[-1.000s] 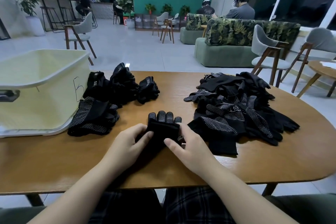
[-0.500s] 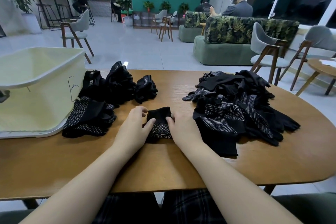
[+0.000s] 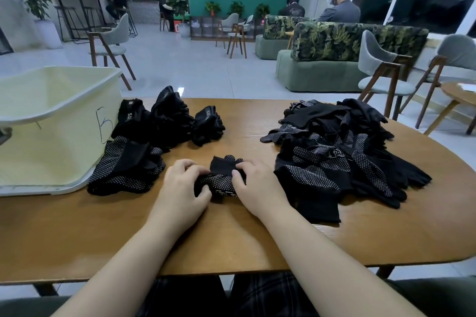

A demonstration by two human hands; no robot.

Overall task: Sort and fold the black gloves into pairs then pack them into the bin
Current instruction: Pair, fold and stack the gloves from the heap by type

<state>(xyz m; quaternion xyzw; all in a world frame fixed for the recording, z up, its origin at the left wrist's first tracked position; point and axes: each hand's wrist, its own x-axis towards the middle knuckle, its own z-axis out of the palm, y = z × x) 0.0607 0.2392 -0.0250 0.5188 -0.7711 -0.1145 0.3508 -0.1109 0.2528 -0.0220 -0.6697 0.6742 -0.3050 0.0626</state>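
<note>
Both hands work one folded glove pair at the near middle of the table. The left hand grips the pair's left end, fingers curled over its top and the thumb tucked against its near edge. The right hand holds the right end, fingers bent over the far side and the thumb pressing on the dotted face. A plain black cuff stands up between the two hands, with a few fingertips of the gloves poking out just behind it.

Left of the pair, well apart from it, lies a dotted folded bundle, touching the base of the bin. Behind that bundle sit three more folded bundles, the leftmost close against the bin wall. The bin is pale yellow with a white rim, stands at the left edge of the table, and bears a handwritten mark on its right wall. What it holds cannot be seen.

To the right of the hands spreads the loose pile of unsorted black gloves, its nearest cuff just beside the right wrist.

Beyond the table are chairs, a green sofa, and seated people at the far end of the room.
</note>
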